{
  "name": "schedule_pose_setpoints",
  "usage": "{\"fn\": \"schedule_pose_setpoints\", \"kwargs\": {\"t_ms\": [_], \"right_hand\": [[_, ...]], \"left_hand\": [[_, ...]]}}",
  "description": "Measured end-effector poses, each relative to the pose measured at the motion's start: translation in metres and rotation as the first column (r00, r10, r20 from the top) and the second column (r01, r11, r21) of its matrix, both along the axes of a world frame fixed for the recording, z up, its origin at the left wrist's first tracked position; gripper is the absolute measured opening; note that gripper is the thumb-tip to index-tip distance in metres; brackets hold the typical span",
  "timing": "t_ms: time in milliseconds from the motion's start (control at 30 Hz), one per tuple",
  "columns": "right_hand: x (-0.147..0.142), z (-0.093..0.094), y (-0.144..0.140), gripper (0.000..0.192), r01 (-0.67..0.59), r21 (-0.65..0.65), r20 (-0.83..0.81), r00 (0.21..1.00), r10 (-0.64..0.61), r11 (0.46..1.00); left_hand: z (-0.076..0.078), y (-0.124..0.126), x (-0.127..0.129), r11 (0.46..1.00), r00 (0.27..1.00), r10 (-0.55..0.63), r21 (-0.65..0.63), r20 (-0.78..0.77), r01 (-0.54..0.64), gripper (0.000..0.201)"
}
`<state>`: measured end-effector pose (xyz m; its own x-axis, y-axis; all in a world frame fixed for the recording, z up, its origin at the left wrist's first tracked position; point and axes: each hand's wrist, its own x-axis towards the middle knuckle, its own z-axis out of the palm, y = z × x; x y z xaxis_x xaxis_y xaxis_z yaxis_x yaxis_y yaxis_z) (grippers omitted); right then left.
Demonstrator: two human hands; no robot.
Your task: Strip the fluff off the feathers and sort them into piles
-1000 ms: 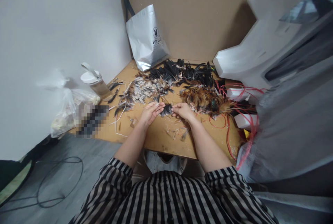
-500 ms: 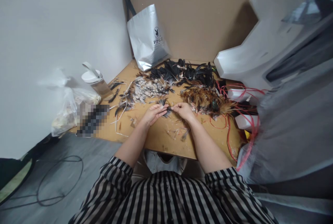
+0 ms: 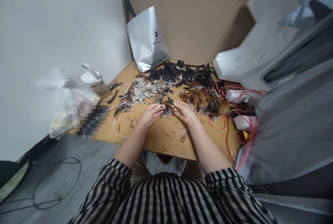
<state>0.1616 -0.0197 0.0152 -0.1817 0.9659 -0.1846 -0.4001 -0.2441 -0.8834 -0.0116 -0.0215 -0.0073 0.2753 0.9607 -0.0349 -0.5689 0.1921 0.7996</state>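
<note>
My left hand [image 3: 151,113] and my right hand [image 3: 183,111] meet over the brown table [image 3: 156,137], both pinching a small dark bunch of feathers [image 3: 166,108] between their fingertips. Just beyond the hands lie three feather heaps: a grey-white pile [image 3: 143,90] to the left, a black pile [image 3: 184,73] at the back, and a brown-orange pile [image 3: 205,101] to the right. Loose quills and feather scraps [image 3: 177,134] lie on the table in front of my wrists.
A silver paper bag [image 3: 147,40] leans on the cardboard back wall. A capped bottle [image 3: 95,82] and a clear plastic bag [image 3: 67,111] stand at the table's left. Red cords [image 3: 229,127] and white boxes [image 3: 243,121] crowd the right edge, beside a white foam block [image 3: 255,50].
My hands have shifted slightly away from me and closer together, turning the dark feather bunch between the fingertips. The piles have not moved.
</note>
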Motion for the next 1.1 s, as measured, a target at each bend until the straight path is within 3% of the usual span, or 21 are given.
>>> {"fn": "schedule_pose_setpoints", "kwargs": {"t_ms": [100, 233, 467, 567, 700, 800, 967, 1100], "right_hand": [[-0.009, -0.002, -0.002, 0.025, 0.003, 0.022, 0.061, 0.998, -0.004, 1.0], [-0.014, -0.003, -0.006, 0.022, -0.005, 0.104, 0.314, 0.949, -0.028, 0.995], [-0.013, 0.008, -0.017, 0.016, -0.249, 0.176, 0.607, 0.789, 0.094, 0.952], [-0.015, 0.007, -0.02, 0.015, -0.325, 0.173, 0.635, 0.759, 0.147, 0.93], [-0.019, 0.002, -0.02, 0.018, -0.324, 0.141, 0.655, 0.739, 0.157, 0.936], [-0.021, 0.001, -0.019, 0.023, -0.289, 0.166, 0.663, 0.74, 0.11, 0.943], [-0.023, 0.003, -0.018, 0.027, -0.206, 0.318, 0.636, 0.77, -0.047, 0.925], [-0.026, 0.002, -0.019, 0.029, -0.213, 0.318, 0.647, 0.761, -0.047, 0.924]], "left_hand": [[0.001, 0.0, 0.0, 1.0, 1.0, 0.002, 0.011, -0.011, -0.002, 0.014], [0.001, 0.001, 0.001, 0.999, 0.998, 0.052, 0.014, -0.038, -0.052, 0.014], [0.0, -0.001, 0.003, 0.997, 0.995, 0.039, 0.077, -0.095, -0.032, 0.015], [0.0, -0.002, 0.004, 0.996, 0.994, 0.031, 0.087, -0.103, -0.022, 0.016], [0.001, -0.002, 0.004, 0.996, 0.994, 0.014, 0.09, -0.105, -0.004, 0.016], [0.0, -0.002, 0.005, 0.997, 0.994, 0.014, 0.083, -0.105, -0.005, 0.016], [-0.001, -0.001, 0.005, 0.995, 0.996, 0.02, 0.097, -0.083, -0.012, 0.015], [0.002, -0.003, 0.006, 0.994, 0.996, 0.006, 0.107, -0.086, 0.003, 0.015]]}}
